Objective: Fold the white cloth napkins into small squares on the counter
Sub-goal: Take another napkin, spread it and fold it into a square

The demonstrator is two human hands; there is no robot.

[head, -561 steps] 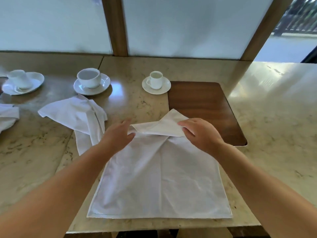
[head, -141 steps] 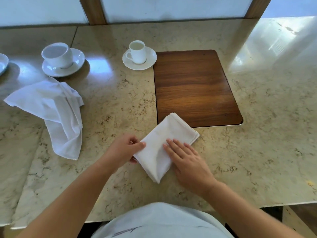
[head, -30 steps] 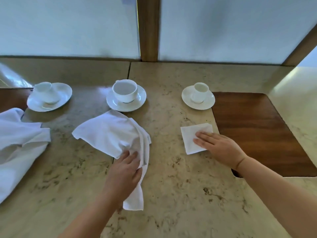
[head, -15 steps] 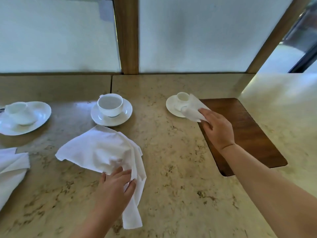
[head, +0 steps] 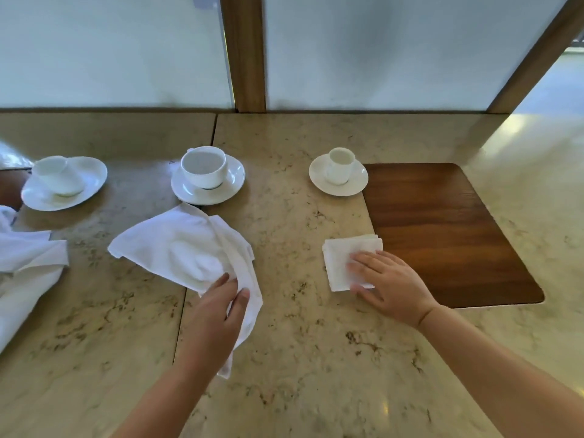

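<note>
So one napkin's done: the folded square (head: pixel 346 263) sits on the marble counter (head: pixel 316 358), its far corner just touching the edge of the wooden inlay (head: pixel 442 235), with my right hand (head: pixel 390 287) resting flat on it, fingers straight. My left hand (head: pixel 218 314) is pinching the crumpled napkin (head: pixel 186 248) in front of the middle cup and saucer (head: pixel 207 175), so that one's all left to fold. There's more white cloth (head: pixel 25 273) cut off at the left edge, can't tell how many napkins that is.

Left hand (head: pixel 218 314) seemingly pinches cloth between thumb and fingers; right hand (head: pixel 390 287) lies flat, fingers straight, pressing down.
</note>
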